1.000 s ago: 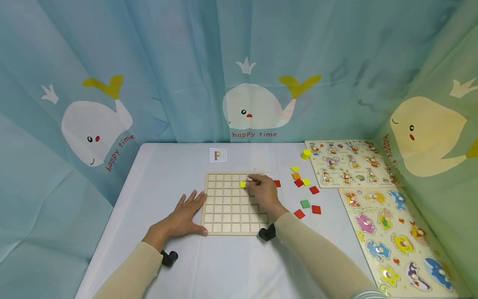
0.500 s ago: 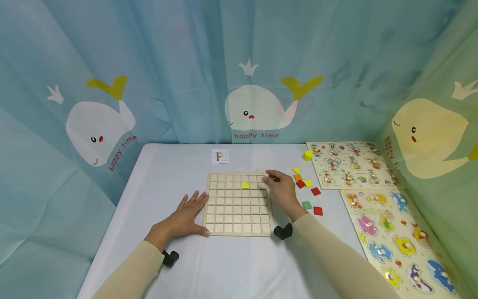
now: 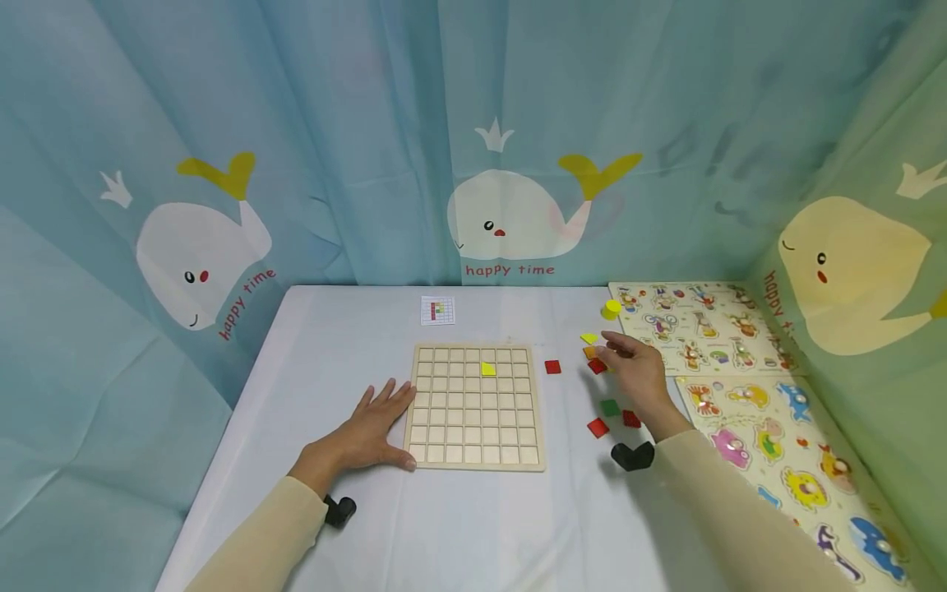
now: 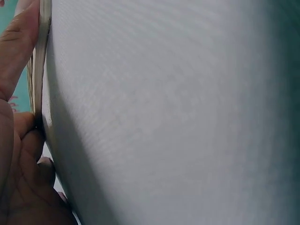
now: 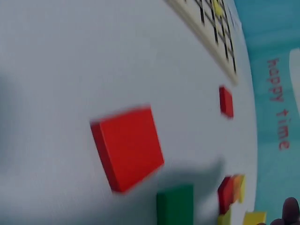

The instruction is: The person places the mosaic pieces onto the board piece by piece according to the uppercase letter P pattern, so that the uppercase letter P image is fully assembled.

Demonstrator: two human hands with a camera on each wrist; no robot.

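A square wooden grid board (image 3: 477, 469) lies on the table. My left hand (image 3: 366, 429) rests flat, fingers spread, with its fingertips and thumb at the board's left edge. In the left wrist view the thumb (image 4: 18, 47) lies against the board's side. One yellow piece with a slanted edge (image 3: 488, 369) sits in a cell of the upper rows. My right hand (image 3: 642, 376) hovers over the loose tiles at the right, fingers loosely bent, nothing showing between them. Its fingertips are right by an orange tile (image 3: 589, 352) and a red tile (image 3: 596, 366), and partly cover a yellow one.
Other loose pieces include a red tile (image 3: 552, 367) beside the board, a green tile (image 3: 610, 408) and a red tile (image 3: 598, 427). A yellow cylinder (image 3: 611, 310) stands behind. Two picture peg puzzles (image 3: 795, 436) lie at the right. A small pattern card (image 3: 438, 311) lies behind the board.
My right hand has left the yellow piece in its cell and moved right, off the board, to the loose tiles. The left hand has stayed at the board's edge.
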